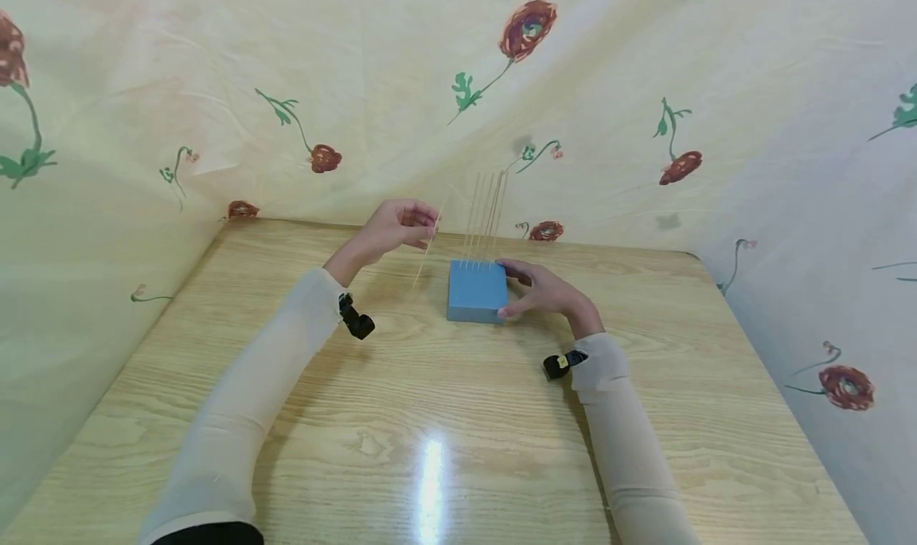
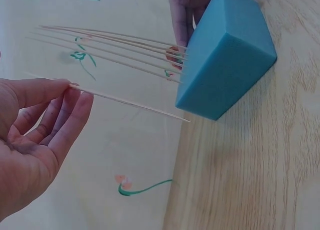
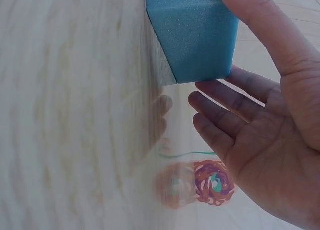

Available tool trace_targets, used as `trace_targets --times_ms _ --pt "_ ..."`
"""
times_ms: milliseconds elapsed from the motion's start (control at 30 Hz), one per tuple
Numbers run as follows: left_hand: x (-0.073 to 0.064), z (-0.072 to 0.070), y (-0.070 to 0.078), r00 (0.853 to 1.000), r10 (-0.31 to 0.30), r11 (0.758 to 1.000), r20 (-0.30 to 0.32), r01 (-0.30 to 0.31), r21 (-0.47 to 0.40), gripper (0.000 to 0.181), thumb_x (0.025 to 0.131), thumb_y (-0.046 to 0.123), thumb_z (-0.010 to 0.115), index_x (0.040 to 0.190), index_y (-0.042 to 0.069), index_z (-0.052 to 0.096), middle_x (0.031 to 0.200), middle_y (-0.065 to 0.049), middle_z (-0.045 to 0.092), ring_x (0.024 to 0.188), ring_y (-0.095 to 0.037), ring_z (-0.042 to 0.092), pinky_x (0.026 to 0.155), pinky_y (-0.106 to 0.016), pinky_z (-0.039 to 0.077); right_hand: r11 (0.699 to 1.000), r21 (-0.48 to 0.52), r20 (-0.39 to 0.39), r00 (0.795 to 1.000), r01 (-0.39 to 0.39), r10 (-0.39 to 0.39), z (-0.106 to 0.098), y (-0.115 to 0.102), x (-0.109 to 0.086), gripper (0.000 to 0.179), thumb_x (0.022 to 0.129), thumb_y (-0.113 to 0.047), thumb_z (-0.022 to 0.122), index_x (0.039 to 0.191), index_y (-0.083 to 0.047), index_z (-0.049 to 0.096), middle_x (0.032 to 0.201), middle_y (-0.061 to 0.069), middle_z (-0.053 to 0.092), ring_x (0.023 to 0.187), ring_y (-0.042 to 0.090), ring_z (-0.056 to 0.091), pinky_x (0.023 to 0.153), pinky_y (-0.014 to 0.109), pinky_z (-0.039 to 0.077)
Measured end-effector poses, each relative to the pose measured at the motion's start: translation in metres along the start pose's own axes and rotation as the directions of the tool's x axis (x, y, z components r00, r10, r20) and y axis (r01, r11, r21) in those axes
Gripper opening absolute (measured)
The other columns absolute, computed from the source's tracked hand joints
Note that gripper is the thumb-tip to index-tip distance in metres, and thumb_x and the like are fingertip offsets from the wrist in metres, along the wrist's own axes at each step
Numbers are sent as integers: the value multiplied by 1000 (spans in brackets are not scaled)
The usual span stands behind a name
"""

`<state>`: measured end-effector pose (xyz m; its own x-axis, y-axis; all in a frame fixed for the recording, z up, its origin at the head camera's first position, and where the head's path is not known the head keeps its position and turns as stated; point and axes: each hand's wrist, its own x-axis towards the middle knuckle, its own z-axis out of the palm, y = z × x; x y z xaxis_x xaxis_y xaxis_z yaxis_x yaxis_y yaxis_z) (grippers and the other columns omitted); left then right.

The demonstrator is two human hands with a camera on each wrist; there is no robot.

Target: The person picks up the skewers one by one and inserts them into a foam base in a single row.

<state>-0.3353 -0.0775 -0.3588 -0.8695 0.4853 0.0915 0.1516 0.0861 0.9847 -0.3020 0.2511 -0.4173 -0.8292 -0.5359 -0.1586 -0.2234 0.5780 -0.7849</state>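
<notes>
My left hand (image 1: 392,228) pinches a thin wooden skewer (image 2: 135,104) between thumb and fingertips. In the head view this skewer slants beside the left of a blue foam block (image 1: 478,286), its lower tip apart from the block. Several similar skewers (image 1: 495,215) stand upright in a row along the back of the block's top. My right hand (image 1: 548,292) holds the block from its right side, thumb at the front corner and fingers round the back. In the right wrist view the thumb lies against the block (image 3: 200,44); some fingertips are hidden behind it.
The block sits on a light wood-grain table (image 1: 401,402), towards its back edge. A pale cloth (image 1: 401,91) printed with red flowers hangs behind and at both sides. Each wrist wears a small black camera, one at the left wrist (image 1: 356,318).
</notes>
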Motion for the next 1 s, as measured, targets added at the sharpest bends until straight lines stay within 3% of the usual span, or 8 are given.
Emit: trace_targets --times_ms 167,433,667,733,900,1000 --pt "1 2 2 999 -3 1000 -36 2 -13 26 98 2 65 123 -5 64 111 -21 65 94 -22 67 82 -32 63 1000 -23 -4 1000 -8 8 0 -1 0 104 80 -20 90 161 -7 27 167 16 28 154 39 27 127 56 23" --pt "3 5 1 999 -5 1000 -48 3 -26 25 98 2 65 122 -4 64 104 -11 66 90 -16 68 80 -31 64 999 -31 -3 1000 -17 17 0 -2 1 105 79 -22 90 161 -8 27 167 16 29 153 38 29 127 56 22" --pt "4 6 -4 999 1 1000 -42 -2 -27 26 98 3 65 123 -4 63 100 -4 66 104 -38 65 82 -34 64 999 -19 -9 1000 -27 27 1 -2 2 106 77 -19 92 161 -9 28 166 16 30 153 38 30 127 56 22" --pt "4 6 -5 999 0 1000 -42 -1 -25 26 98 2 65 123 -5 63 100 -5 66 102 -36 66 82 -34 64 999 -19 -10 1000 -28 28 1 -2 2 106 76 -19 92 161 -9 29 166 16 30 153 38 30 127 56 22" --pt "5 7 -5 999 -3 1000 -43 1 -27 28 98 3 65 125 -6 62 105 -11 66 90 -14 68 85 -37 64 1000 -9 -11 1000 -21 21 2 -5 1 105 76 -18 92 160 -8 30 166 17 30 153 39 30 128 55 21" --pt "5 9 -4 999 -3 999 -54 1 -35 29 98 4 66 125 -6 61 103 -6 65 91 -14 67 89 -41 63 1000 -1 -9 1000 -15 15 1 -6 1 104 76 -15 92 160 -8 30 165 17 31 153 39 30 128 55 21"
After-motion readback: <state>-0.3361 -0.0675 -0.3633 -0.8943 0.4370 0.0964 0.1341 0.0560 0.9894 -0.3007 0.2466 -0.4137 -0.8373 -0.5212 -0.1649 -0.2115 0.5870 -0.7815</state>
